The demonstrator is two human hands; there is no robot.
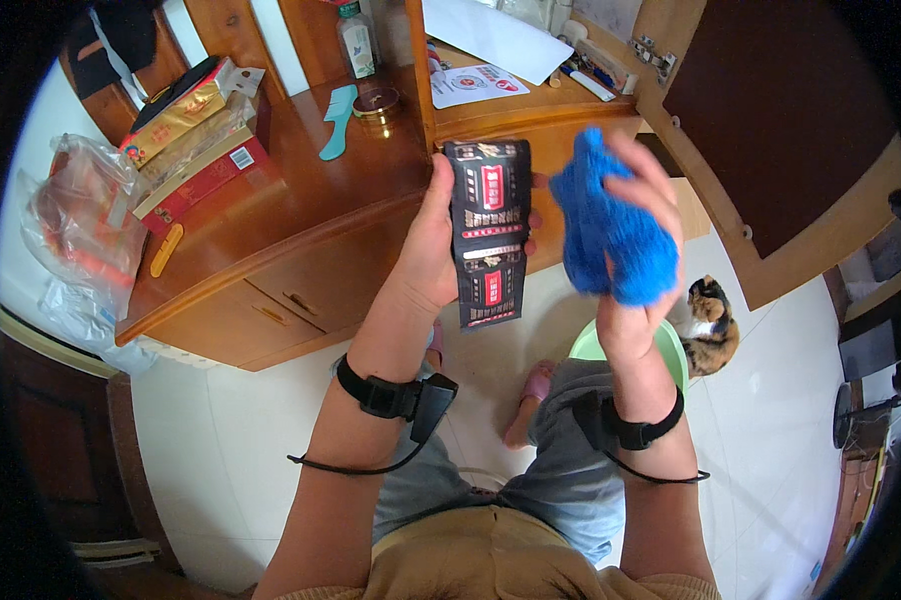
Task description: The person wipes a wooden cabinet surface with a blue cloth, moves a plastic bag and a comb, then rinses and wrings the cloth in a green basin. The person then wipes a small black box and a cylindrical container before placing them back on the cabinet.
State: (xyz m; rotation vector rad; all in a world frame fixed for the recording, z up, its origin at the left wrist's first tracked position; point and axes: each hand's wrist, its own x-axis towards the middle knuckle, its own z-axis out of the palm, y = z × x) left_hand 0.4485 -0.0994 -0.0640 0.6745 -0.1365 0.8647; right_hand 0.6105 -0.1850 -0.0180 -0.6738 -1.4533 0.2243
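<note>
In my left hand (429, 255) is a strip of two joined black sachets (489, 225) with red panels and printed writing, the lower one hanging down. A bunched blue cloth (608, 225) is gripped by my right hand (649, 217), slightly blurred, just to the right of the sachets. The cloth and the sachets are apart. Both hands are raised before the front of a wooden cabinet (300, 217). Below my right hand, a pale green basin (672, 349) shows partly behind my wrist and knee.
A tortoiseshell-and-white cat (709, 330) sits on the tiled floor beside the basin. An open cabinet door (709, 161) juts out at right. On the cabinet top are a teal comb (338, 124), a round compact (376, 102), a bottle (358, 45), a red box (203, 180) and a plastic bag (83, 210).
</note>
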